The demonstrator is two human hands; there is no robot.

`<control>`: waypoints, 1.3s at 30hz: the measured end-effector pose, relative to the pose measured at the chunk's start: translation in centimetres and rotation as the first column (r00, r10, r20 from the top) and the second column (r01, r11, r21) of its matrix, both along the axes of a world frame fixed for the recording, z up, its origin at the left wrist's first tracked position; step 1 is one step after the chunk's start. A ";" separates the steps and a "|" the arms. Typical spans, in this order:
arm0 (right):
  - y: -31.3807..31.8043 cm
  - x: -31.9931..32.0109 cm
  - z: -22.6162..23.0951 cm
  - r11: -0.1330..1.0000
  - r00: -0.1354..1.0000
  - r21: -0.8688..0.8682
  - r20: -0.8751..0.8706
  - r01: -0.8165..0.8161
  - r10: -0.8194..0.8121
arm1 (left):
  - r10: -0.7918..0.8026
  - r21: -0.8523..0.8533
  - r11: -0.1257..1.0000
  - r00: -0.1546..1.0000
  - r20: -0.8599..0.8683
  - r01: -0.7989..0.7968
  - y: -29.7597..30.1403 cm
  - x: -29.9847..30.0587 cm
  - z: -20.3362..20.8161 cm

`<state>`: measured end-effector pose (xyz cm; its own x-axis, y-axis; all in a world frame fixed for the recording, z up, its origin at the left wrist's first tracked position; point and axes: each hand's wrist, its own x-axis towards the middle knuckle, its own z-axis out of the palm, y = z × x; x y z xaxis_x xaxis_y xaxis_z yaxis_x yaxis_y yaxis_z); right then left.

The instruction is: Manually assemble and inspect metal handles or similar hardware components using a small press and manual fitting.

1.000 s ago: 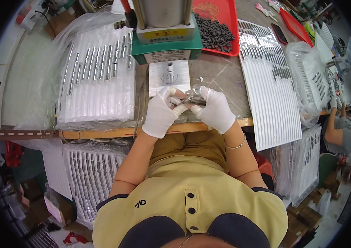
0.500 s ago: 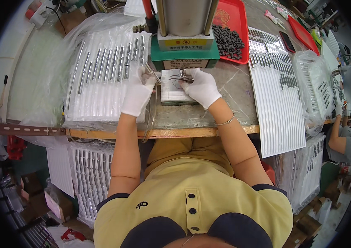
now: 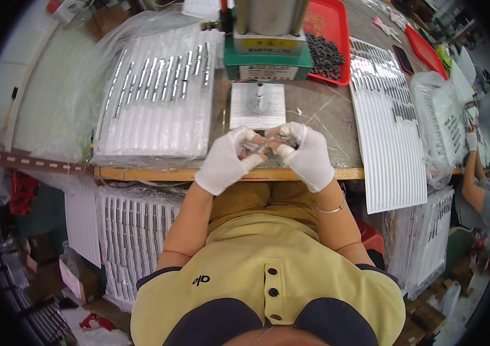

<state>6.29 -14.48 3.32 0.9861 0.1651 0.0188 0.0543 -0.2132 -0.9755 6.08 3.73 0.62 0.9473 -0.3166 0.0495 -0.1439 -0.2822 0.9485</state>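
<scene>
Both my hands wear white gloves with bare fingertips and meet over the front of the bench. My left hand (image 3: 227, 160) is closed in a pinch, its fingertips turned to the right. Facing it, my right hand (image 3: 305, 154) is closed too, thumb and fingers pressed together. Something small and shiny shows between the fingertips, mostly hidden, so its kind cannot be told. Just beyond the hands lies a square metal plate (image 3: 245, 120) with a short upright metal post (image 3: 260, 92) on it. Neither hand touches the plate.
Behind the plate stands a green-based press (image 3: 268, 70). On the left lies a white ribbed tray (image 3: 153, 135) with metal tubes in rows. Dark small parts (image 3: 325, 56) fill a red tray (image 3: 342, 34). Another ribbed tray (image 3: 392, 161) overhangs the bench edge. A person (image 3: 478, 196) works far right.
Both hands have drawn back from the press plate toward the bench edge and come together. The plate and its post are now uncovered. The metal tube in my left hand no longer shows clearly.
</scene>
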 end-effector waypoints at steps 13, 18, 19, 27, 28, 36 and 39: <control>-9.0 1.7 0.5 0.904 0.976 -0.368 0.066 0.219 -0.209 | 0.708 0.361 0.386 0.523 0.474 -0.849 17.7 2.7 1.6; -14.1 7.1 -1.7 0.676 0.873 -0.556 0.354 0.484 -0.335 | 0.648 0.702 0.155 0.608 0.458 -0.695 26.5 6.7 1.0; -14.4 8.2 -1.8 0.627 0.865 -0.596 0.355 0.502 -0.355 | 0.593 0.720 0.243 0.687 0.419 -0.650 27.9 7.4 0.3; -15.7 15.3 -2.3 0.273 0.871 -0.876 0.265 0.397 -0.414 | 0.579 0.669 0.430 0.754 0.311 -0.606 32.8 10.4 -3.8; -15.5 15.8 -2.3 0.212 0.889 -0.908 0.266 0.361 -0.374 | 0.642 0.485 0.524 0.699 0.315 -0.700 33.4 10.1 -4.5; -16.2 18.7 -3.7 0.063 0.934 -0.954 0.272 0.294 -0.233 | 0.579 0.089 0.806 0.811 0.082 -0.585 13.4 3.1 1.5; -15.9 19.1 -3.4 0.070 0.932 -0.948 0.288 0.310 -0.219 | 0.387 0.021 0.922 0.921 -0.045 -0.387 7.4 2.5 2.0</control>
<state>25.43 -30.35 -0.11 0.9738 -0.1864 0.1303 -0.1986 -0.9761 0.0882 8.55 11.18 2.65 0.9972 0.0749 0.0005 0.0234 -0.3178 0.9479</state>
